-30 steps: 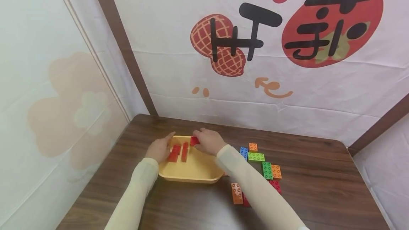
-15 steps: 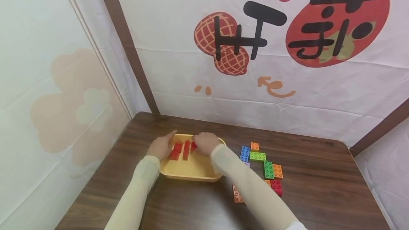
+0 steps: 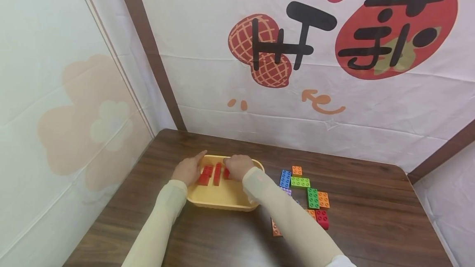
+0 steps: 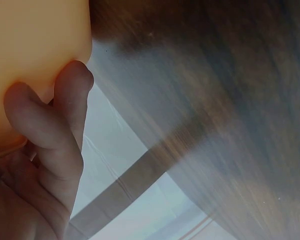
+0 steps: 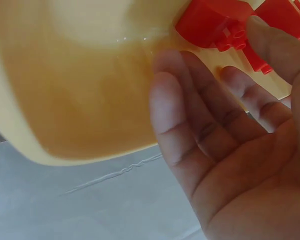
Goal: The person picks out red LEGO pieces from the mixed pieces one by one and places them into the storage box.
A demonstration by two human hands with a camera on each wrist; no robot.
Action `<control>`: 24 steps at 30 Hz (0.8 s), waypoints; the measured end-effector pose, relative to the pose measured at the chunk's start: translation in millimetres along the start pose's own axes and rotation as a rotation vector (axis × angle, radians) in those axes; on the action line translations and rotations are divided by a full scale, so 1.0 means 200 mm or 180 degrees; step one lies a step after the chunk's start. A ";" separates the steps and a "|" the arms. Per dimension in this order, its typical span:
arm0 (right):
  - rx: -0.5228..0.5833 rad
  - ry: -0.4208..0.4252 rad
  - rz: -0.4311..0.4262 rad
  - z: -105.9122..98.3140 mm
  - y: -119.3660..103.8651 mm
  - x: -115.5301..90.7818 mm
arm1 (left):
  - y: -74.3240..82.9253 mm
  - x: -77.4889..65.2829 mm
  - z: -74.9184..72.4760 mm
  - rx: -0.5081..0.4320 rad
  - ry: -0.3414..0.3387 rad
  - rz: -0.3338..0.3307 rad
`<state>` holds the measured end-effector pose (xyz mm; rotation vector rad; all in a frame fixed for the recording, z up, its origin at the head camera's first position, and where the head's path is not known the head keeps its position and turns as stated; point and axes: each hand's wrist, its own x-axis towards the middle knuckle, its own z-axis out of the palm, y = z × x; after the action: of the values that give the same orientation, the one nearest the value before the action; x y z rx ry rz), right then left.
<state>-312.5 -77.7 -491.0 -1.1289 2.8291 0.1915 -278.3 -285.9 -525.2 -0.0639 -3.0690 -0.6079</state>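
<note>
Red bricks (image 3: 203,179), lying in the left half of the yellow tray (image 3: 222,197), and the hands are well apart around them! On the left, the left hand (image 3: 186,171) has the tray's end in its grip, fingers (image 4: 70,90) bent against the outer wall (the left wrist view catches two fingertips pressing there). Next along, a narrow red brick (image 3: 217,174), lengthwise, then another red brick (image 3: 226,173), partly covered by the right hand (image 3: 238,166). That hand is loose, fingers relaxed, thumb (image 5: 275,47) right at the red pieces; whether it touches them, I cannot tell. Out past the tray, on the table (image 3: 371,205), an orange brick (image 3: 276,230) peeks from under the right sleeve (image 3: 289,219); then a blue brick (image 3: 285,179), a lavender brick (image 3: 286,190) just before it, a small orange brick (image 3: 297,170), a lime brick (image 3: 300,182), a green brick (image 3: 313,198), and, at the far end, a darker red brick (image 3: 322,218).
</note>
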 end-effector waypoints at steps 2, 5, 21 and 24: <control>-0.0002 -0.0028 0.0008 0.00 0.00 0.00 | 0.00 0.00 0.00 0.0002 -0.0006 -0.0014; 0.0033 -0.0031 -0.0006 -0.01 0.00 -0.01 | 0.01 0.00 -0.01 -0.0007 -0.0022 -0.0033; 0.0564 -0.0254 -0.0093 0.00 0.00 -0.02 | 0.01 0.00 -0.01 0.0008 -0.0025 -0.0013; 0.0584 -0.0186 -0.0057 0.00 0.01 -0.02 | 0.01 -0.01 -0.01 -0.0014 -0.0048 -0.0037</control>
<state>-311.1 -73.5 -490.6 -1.0903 2.7185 -0.0356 -276.6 -285.1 -522.5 -0.0508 -3.0847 -0.6176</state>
